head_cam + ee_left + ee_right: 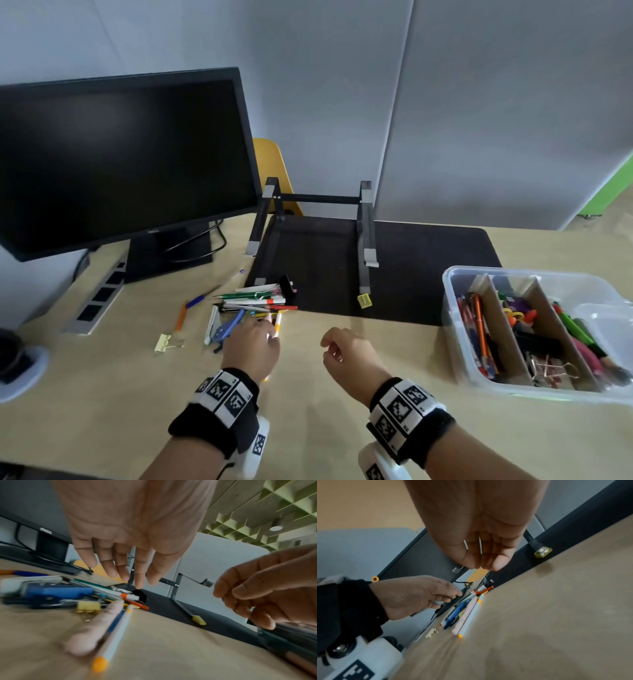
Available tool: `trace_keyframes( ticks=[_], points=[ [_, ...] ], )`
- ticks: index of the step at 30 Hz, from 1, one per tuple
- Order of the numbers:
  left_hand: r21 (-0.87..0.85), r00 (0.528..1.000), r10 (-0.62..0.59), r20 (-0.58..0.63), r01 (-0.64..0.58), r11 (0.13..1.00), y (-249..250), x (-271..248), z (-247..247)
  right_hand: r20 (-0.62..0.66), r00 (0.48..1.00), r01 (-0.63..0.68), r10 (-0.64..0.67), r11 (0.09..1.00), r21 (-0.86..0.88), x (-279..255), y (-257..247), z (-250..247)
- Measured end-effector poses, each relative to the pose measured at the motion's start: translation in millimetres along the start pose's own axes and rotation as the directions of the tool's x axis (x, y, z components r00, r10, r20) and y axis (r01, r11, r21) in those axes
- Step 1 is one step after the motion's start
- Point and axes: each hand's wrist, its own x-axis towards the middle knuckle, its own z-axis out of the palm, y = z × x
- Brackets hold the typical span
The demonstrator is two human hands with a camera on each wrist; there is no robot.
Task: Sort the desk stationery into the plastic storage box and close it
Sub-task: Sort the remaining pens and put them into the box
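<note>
A pile of pens and markers (253, 301) lies on the desk at the black mat's left corner. My left hand (257, 339) hovers over its near edge, fingers straight (130, 568) and holding nothing. Under it lie a white pen with orange ends (116, 635) and a pink pen (96, 627). My right hand (346, 353) hangs over bare desk beside it, fingers loosely curled (484, 555) and empty. The clear plastic storage box (448, 308) stands at the right, open, with cardboard dividers and several pens and clips inside. Its lid (606, 325) rests over the box's right side.
A yellow sharpener (364, 300) sits on the black mat (428, 274) by the laptop stand (364, 240). A yellow binder clip (163, 342), an orange pen (180, 317) and a blue pen (197, 299) lie left of the pile. Monitor (120, 154) and power strip (99, 301) stand at the left.
</note>
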Motion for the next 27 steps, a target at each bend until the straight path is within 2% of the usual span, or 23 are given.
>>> trace_keyframes(
  ticks=[4,10,15,18,22,27],
  points=[
    [0.021,0.996,-0.087,-0.003,0.087,0.996,-34.4,9.7,-2.8,0.056,0.998,-0.022,0.022,1.0,-0.003,19.0,-12.5,35.8],
    [-0.017,0.994,-0.11,-0.01,0.11,0.994,-65.6,25.5,-2.1,0.135,0.989,-0.06,0.066,0.997,-0.049,40.7,-27.8,77.3],
    [-0.042,0.997,-0.072,-0.013,0.072,0.997,-79.0,35.8,1.6,0.251,0.967,0.086,-0.039,0.98,-0.18,48.3,-37.6,97.9],
    [-0.038,0.999,-0.047,-0.022,0.046,0.998,-85.1,39.5,4.2,0.223,0.974,0.103,-0.048,0.966,-0.239,50.0,-39.8,101.6],
    [-0.029,0.999,-0.029,-0.018,0.028,0.999,-89.2,43.6,8.2,0.169,0.986,0.061,-0.005,0.943,-0.326,52.7,-39.3,102.9],
    [-0.049,0.999,0.0,-0.042,-0.003,0.999,-88.3,51.0,10.2,0.06,0.995,-0.045,0.078,0.904,-0.425,57.9,-34.7,109.9]
  ],
)
